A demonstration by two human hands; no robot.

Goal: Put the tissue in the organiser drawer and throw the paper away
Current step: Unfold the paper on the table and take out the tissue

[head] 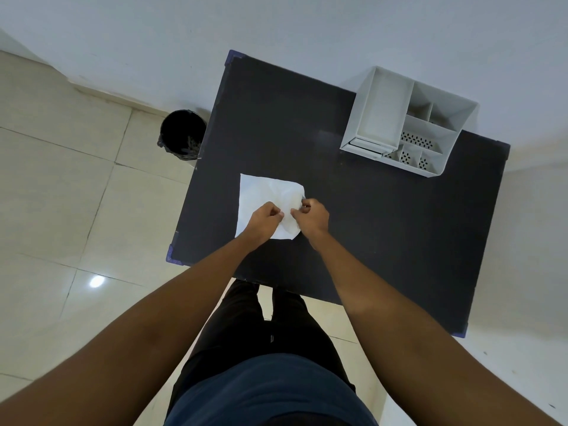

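A smooth white paper sheet (pixel 253 195) lies on the left half of the black table (pixel 384 229). A wrinkled, softer white tissue (pixel 289 195) lies over its right side. My left hand (pixel 265 218) and my right hand (pixel 311 217) sit close together over the tissue, each pinching its surface with thumb and fingertips. The tissue's near edge is partly hidden under my hands. The white organiser (pixel 408 118) stands at the back right of the table, and its small drawer (pixel 367 148) at the front-left corner looks shut.
A black waste bin (pixel 183 134) with a dark liner stands on the tiled floor just left of the table's far left side. A white wall runs behind the table. My legs stand at the table's near edge.
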